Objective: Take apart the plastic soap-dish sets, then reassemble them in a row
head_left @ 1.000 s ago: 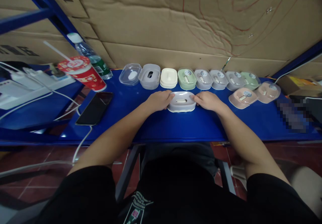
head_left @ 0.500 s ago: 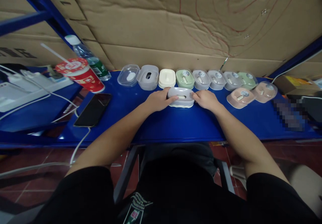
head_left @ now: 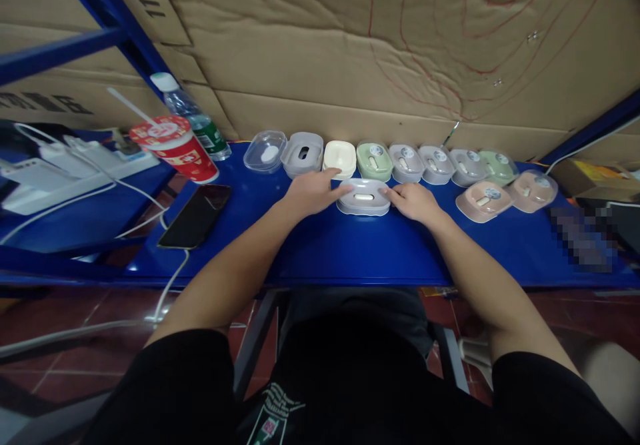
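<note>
A grey plastic box (head_left: 363, 206) with a pale oblong piece in the middle of its top lies on the blue table in front of me. My left hand (head_left: 311, 192) is at its left end, thumb at the rim. The index finger is lifted away from the thumb, by the front edge of a cream box (head_left: 340, 154). At the right end, my right hand (head_left: 414, 201) has its thumb on the rim and its other fingers curled at the side. Behind stand a grey open-slotted lid (head_left: 303, 162) and a clear plastic cover (head_left: 265, 158).
Along the back are a green box (head_left: 375, 169), several grey boxes (head_left: 437, 173) and two pink ones, one a pink box (head_left: 483, 210). Leftward are a red cup (head_left: 187, 158), a bottle (head_left: 205, 128), a phone (head_left: 196, 216) and a white power strip (head_left: 75, 178).
My left hand has loosened from the box's left end, its index finger now raised and spread from the thumb. My right hand stays at the right end. The view has shifted slightly.
</note>
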Demonstrator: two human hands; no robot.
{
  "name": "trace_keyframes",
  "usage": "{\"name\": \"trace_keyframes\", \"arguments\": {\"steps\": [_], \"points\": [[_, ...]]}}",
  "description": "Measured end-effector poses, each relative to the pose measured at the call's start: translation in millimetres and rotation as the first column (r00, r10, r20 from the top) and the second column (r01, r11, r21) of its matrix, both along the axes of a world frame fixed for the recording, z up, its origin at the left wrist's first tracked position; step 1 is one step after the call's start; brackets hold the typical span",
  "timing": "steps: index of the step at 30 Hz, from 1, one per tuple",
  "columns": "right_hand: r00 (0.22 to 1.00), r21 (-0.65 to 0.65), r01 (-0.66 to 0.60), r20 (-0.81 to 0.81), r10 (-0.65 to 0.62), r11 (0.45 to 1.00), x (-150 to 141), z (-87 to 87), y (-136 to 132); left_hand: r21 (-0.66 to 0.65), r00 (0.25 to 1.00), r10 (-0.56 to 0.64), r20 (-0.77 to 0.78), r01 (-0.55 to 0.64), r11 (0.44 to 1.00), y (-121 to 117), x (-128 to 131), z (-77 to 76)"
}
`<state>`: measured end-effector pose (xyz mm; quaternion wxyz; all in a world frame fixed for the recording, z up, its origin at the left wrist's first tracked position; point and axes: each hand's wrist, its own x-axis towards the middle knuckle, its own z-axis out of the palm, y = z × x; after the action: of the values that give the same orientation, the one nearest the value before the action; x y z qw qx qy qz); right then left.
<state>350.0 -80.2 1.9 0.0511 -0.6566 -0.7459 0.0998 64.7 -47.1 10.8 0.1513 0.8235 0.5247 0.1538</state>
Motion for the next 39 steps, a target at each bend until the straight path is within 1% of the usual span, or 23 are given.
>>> {"name": "trace_keyframes", "arguments": {"steps": [2,4,5,6,8,10,13,17,20,24,28,31,33,34,36,37,39], "points": [[1.000,0.001,0.001,-0.013,-0.001,1.000,1.7,1.0,-0.1,0.114,0.986,0.102,0.129,-0.117,0.986,6.2,-12.8,9.1],[1.000,0.013,-0.004,-0.024,0.004,1.000,3.5,1.8,-0.1,0.232,0.950,0.207,0.233,-0.261,0.937,14.3,-30.2,16.2],[1.000,0.022,-0.006,-0.031,0.007,1.000,4.6,1.9,0.0,0.261,0.931,0.260,0.258,-0.326,0.908,19.0,-39.9,18.1],[0.999,0.031,-0.009,-0.038,0.010,0.999,5.7,1.8,0.3,0.268,0.912,0.316,0.262,-0.383,0.884,23.8,-49.8,18.7],[0.998,0.046,-0.019,-0.052,0.022,0.999,7.8,1.2,1.0,0.231,0.885,0.415,0.213,-0.458,0.858,33.8,-68.0,16.4],[0.998,0.048,-0.028,-0.060,0.031,0.998,9.3,0.4,1.7,0.170,0.876,0.464,0.129,-0.481,0.860,42.8,-81.2,11.3],[0.998,0.043,-0.031,-0.060,0.034,0.999,10.3,-0.1,2.1,0.119,0.880,0.474,0.032,-0.474,0.872,50.9,-89.1,5.4],[0.997,0.042,-0.039,-0.060,0.042,0.998,10.8,-0.1,2.1,0.080,0.880,0.475,-0.018,-0.472,0.878,51.6,-87.8,6.5],[0.996,0.044,-0.053,-0.064,0.056,0.998,11.4,-0.3,2.2,0.092,0.879,0.474,-0.043,-0.469,0.878,50.7,-88.3,8.8],[0.996,0.037,-0.056,-0.071,0.058,0.998,11.4,0.0,1.8,0.103,0.856,0.517,-0.018,-0.513,0.852,50.4,-91.7,10.5],[0.996,0.036,-0.046,-0.072,0.048,0.998,10.3,1.4,0.5,0.147,0.832,0.547,0.094,-0.555,0.819,50.0,-98.0,10.7],[0.996,0.039,-0.039,-0.079,0.042,0.998,9.5,1.8,-0.2,0.232,0.828,0.516,0.220,-0.558,0.797,56.6,-105.8,5.4],[0.995,0.059,-0.027,-0.092,0.032,0.998,9.4,1.2,-0.1,0.314,0.806,0.474,0.354,-0.580,0.752,64.3,-109.3,0.8],[0.994,0.080,-0.017,-0.107,0.026,0.997,9.5,0.7,0.1,0.367,0.797,0.430,0.424,-0.586,0.722,67.7,-109.5,-0.8],[0.987,0.153,0.015,-0.158,0.009,0.988,10.3,-0.6,0.7,0.495,0.806,0.285,0.519,-0.555,0.668,69.9,-105.6,-1.1],[0.981,0.204,0.032,-0.196,0.009,0.979,10.9,-1.1,1.0,0.562,0.826,0.193,0.530,-0.512,0.650,67.8,-101.2,0.4],[0.958,0.312,0.060,-0.285,0.034,0.948,12.3,-1.9,1.3,0.671,0.866,0.024,0.499,-0.404,0.622,57.0,-87.8,5.6]]}}
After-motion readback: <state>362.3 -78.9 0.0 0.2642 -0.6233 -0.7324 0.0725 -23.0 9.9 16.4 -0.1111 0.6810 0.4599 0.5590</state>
